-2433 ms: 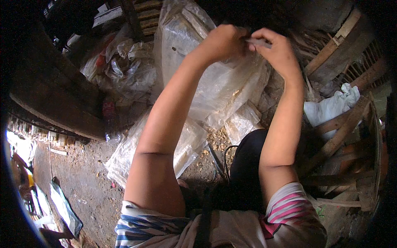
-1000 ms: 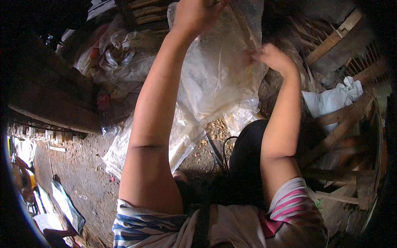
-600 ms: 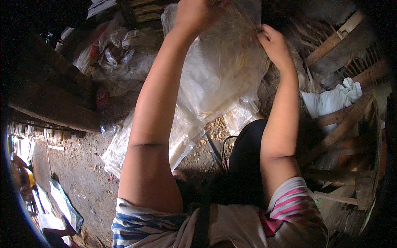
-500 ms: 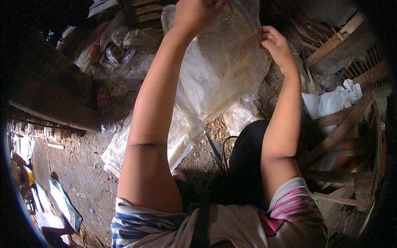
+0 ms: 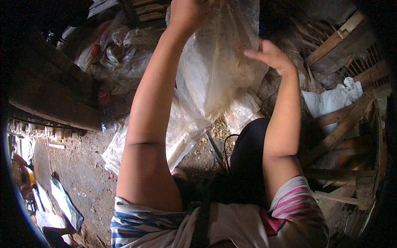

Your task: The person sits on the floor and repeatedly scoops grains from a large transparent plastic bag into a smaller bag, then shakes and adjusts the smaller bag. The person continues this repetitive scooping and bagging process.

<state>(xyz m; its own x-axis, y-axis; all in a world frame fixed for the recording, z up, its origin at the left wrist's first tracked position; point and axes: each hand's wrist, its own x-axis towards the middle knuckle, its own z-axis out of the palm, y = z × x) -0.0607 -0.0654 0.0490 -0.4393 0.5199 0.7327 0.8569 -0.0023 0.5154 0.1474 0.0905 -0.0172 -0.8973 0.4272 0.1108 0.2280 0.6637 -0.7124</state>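
Note:
My left hand [image 5: 189, 13] is raised at the top edge, closed on a large clear, cloudy plastic bag [image 5: 215, 70] that hangs down in front of me, its lower part reaching toward other plastic sheeting [image 5: 186, 128] on the ground. My right hand [image 5: 269, 56] is open beside the bag's right side, thumb stretched out toward the plastic; whether it touches it I cannot tell.
Crumpled plastic [image 5: 120, 53] lies at the back left near a plastic bottle [image 5: 106, 107] and a dark wooden structure [image 5: 53, 103]. At right are a white sack [image 5: 326, 101] and broken wooden frames [image 5: 339, 128]. My dark-clad knee [image 5: 248, 149] is below, above the debris-strewn ground [image 5: 78, 173].
My right hand has dropped from higher at the bag's edge and its fingers have spread. My left hand, still high, has shifted slightly left, and the bag's folds have changed.

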